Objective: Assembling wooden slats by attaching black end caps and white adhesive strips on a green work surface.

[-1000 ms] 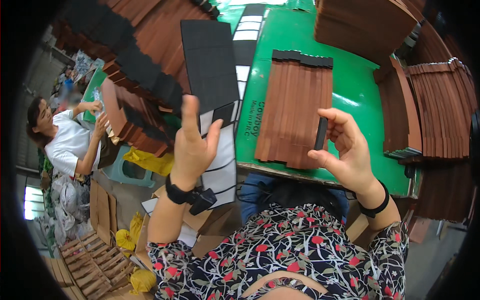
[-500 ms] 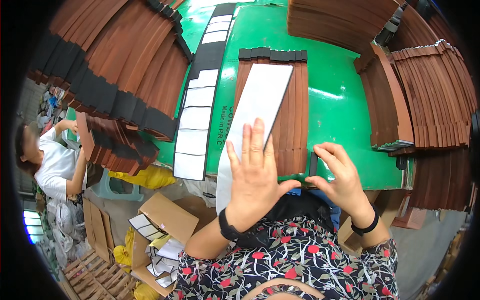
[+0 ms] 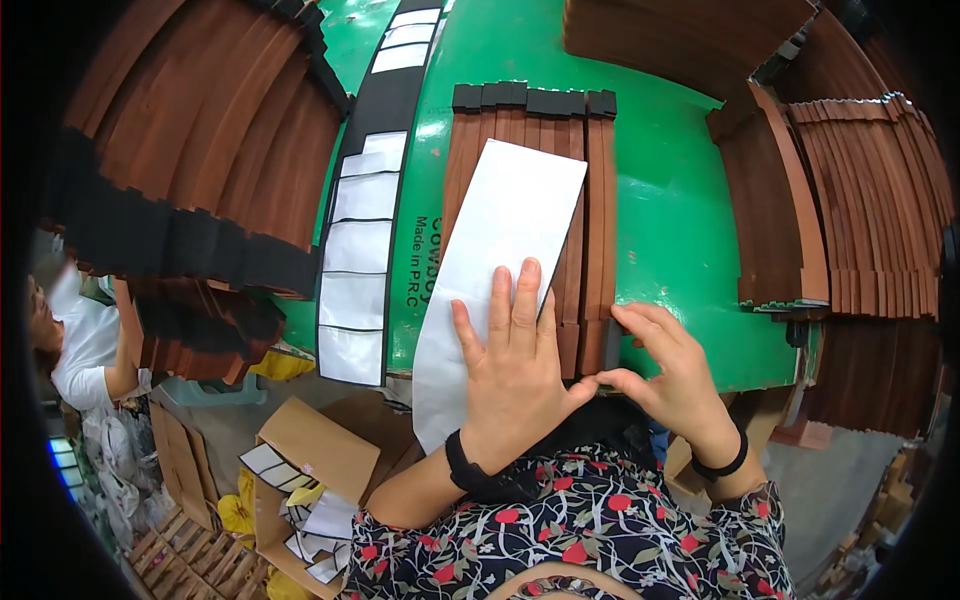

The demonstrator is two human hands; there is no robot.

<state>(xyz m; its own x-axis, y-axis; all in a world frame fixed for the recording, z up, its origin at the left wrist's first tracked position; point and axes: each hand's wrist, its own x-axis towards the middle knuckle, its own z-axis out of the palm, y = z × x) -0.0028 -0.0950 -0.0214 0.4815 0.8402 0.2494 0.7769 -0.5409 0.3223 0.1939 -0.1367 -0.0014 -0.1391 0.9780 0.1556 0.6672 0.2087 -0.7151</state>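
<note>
A row of reddish-brown slats (image 3: 600, 230) lies side by side on a green table, black pieces (image 3: 553, 102) capping their far ends. Slantwise over the slats rests a long white sheet (image 3: 530, 190). My left hand (image 3: 515, 365) lies flat on the sheet and slats, its fingers stretched out and thumb pointing right. Between thumb and fingers, my right hand (image 3: 685, 385) pinches a small black strip (image 3: 612, 345) at the near end of the rightmost slat. The strip is upright against that slat's side; my fingers partly cover it.
Left of the slats runs a black band with white backed pieces (image 3: 358, 245). Big stacks of brown slats stand at left (image 3: 210, 140) and right (image 3: 860, 200). Below the table edge sits an open cardboard box (image 3: 320, 450) with scraps. A person (image 3: 85, 340) is at far left.
My right hand has brought the black strip left, against the rightmost slat's near end. A gap now shows between slats on the right. The sheet has shifted slightly under my left hand.
</note>
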